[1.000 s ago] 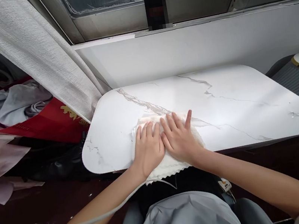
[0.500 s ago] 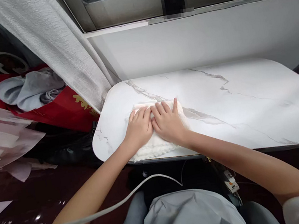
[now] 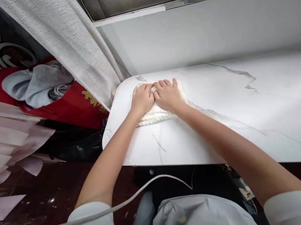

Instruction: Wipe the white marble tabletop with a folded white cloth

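A folded cream-white cloth [image 3: 155, 117] with a fluffy, scalloped edge lies flat on the white marbled table [image 3: 221, 90], toward its left end and back edge. My left hand [image 3: 142, 99] rests palm down on the cloth's left part, fingers stretched forward. Beside it, my right hand [image 3: 167, 95] presses flat on the right part, its little finger spread a bit. The thumbs nearly meet in the middle. Both hands cover much of the cloth, so its centre is hidden.
A pale curtain [image 3: 79, 44] hangs by the table's left corner. Left of it stands a red bag [image 3: 67, 112] with grey clothes [image 3: 43, 84]. A white cable [image 3: 119, 206] crosses in front of my lap. A wall [image 3: 197, 32] rises behind the table.
Both hands and the cloth have slid away from me, from the table's front edge toward the back. The view has shifted a little to the right.
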Motion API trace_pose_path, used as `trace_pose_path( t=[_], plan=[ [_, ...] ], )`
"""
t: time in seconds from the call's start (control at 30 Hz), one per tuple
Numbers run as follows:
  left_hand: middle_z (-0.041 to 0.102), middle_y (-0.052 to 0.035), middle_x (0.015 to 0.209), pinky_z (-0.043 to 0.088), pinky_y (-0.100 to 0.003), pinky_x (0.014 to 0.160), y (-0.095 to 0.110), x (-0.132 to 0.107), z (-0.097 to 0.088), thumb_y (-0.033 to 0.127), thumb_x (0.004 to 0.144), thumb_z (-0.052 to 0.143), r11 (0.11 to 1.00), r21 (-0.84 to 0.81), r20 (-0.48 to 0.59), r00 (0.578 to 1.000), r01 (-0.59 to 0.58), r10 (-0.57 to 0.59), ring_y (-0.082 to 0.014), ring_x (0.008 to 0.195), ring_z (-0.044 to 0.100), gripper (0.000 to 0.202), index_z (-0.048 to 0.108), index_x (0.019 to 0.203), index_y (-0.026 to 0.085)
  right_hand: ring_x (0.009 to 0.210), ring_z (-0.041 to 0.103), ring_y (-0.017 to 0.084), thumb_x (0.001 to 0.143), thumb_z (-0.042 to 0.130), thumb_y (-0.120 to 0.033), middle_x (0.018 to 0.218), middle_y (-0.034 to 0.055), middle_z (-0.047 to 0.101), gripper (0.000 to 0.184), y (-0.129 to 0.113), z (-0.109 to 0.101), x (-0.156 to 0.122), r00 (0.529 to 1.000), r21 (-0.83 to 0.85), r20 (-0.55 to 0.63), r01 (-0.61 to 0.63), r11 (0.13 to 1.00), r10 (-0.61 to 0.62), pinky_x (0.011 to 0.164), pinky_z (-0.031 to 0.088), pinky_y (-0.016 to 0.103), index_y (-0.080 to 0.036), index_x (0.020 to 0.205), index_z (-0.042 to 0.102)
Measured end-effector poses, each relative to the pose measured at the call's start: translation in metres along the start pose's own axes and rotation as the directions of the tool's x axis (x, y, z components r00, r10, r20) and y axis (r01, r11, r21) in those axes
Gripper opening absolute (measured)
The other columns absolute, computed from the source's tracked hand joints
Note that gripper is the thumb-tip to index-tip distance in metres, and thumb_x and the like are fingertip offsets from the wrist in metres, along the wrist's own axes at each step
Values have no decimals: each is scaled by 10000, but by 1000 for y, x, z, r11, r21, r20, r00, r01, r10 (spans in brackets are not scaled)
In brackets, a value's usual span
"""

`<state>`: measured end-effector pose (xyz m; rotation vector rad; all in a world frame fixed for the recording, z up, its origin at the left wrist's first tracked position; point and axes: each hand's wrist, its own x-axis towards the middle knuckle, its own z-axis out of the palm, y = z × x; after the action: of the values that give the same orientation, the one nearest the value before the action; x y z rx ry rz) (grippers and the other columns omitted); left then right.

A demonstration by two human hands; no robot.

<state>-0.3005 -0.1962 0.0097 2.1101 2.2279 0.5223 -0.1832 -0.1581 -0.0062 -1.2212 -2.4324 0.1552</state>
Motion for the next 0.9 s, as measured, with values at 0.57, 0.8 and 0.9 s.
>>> trace_pose_path(
  t=[0.57,0.8,0.9],
  plan=[
    [643,-81,1315,330,-437,1144,-46,66,14,178,883,382,996,-77,-87,996,-33,26,-256,1260,538,427,615,1239,212,1315,438,306,980,267,-210,1370,154,568,450,10,15,65,998,25,57,-26,999,25,1176,127,594,-122,1328,539],
    [641,-84,1326,332,-411,1143,-67,84,10,191,868,386,995,-87,-78,996,-55,48,-247,1263,537,446,618,1250,196,1295,442,320,989,265,-215,1350,169,571,440,5,29,89,999,-26,40,-16,1000,17,1162,142,603,-111,1325,530],
    [630,-86,1345,328,-419,1145,-75,89,9,202,868,390,995,-89,-72,997,-45,39,-249,1272,532,453,613,1262,192,1292,437,321,993,265,-217,1348,172,573,433,2,34,96,1000,-35,31,1,999,0,1158,139,605,-109,1322,525]
  ],
)
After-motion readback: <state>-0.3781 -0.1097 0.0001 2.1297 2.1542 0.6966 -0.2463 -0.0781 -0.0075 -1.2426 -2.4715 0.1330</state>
